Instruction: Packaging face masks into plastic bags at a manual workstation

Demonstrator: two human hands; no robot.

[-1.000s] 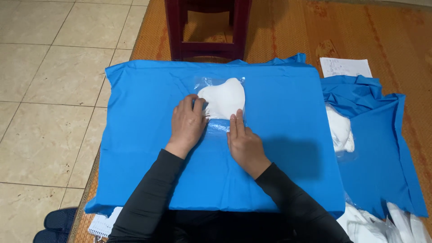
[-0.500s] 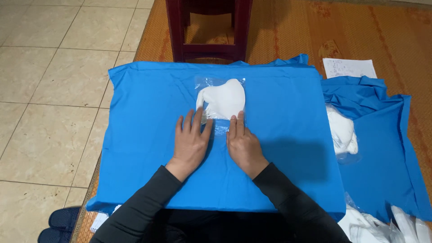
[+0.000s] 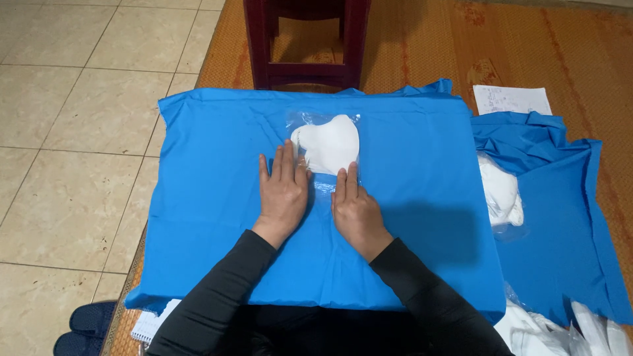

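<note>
Centre frame, left hand and right hand pressed flat, fingers open, gripping nothing, on blue cloth; just above fingertips, clear-bagged white garment, nearer left, touching both.

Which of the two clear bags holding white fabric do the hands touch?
The clear plastic bag with white fabric in the middle of the flat blue cloth: left hand and right hand reach its lower edge. The other bag lies far right, untouched.
</note>
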